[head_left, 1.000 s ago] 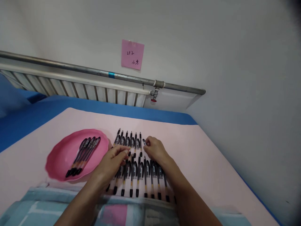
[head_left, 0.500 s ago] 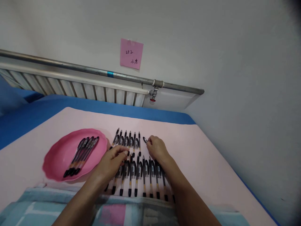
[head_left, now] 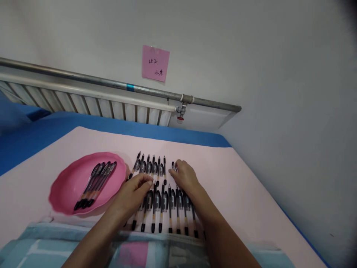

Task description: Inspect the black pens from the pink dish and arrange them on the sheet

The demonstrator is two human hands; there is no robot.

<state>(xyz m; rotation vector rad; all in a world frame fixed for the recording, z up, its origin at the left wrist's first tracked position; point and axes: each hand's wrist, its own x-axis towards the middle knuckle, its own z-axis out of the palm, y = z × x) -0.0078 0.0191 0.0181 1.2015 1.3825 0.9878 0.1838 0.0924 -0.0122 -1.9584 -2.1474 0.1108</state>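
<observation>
My right hand (head_left: pixel 184 175) pinches a dark pen cap (head_left: pixel 173 165) between thumb and fingers, at about two o'clock from my left hand (head_left: pixel 136 189). My left fingers curl narrowly over the pens; I can't tell whether they grip one. From that hand, the far row of pens (head_left: pixel 164 167) lies at one o'clock, the near row of pens (head_left: pixel 157 203) at four, the pink bowl (head_left: pixel 65 191) at nine.

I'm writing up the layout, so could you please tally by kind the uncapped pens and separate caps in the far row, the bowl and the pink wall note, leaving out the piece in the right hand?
Uncapped pens: 6
Separate caps: 5
Pink bowl: 1
Pink wall note: 1
Total: 13
</observation>
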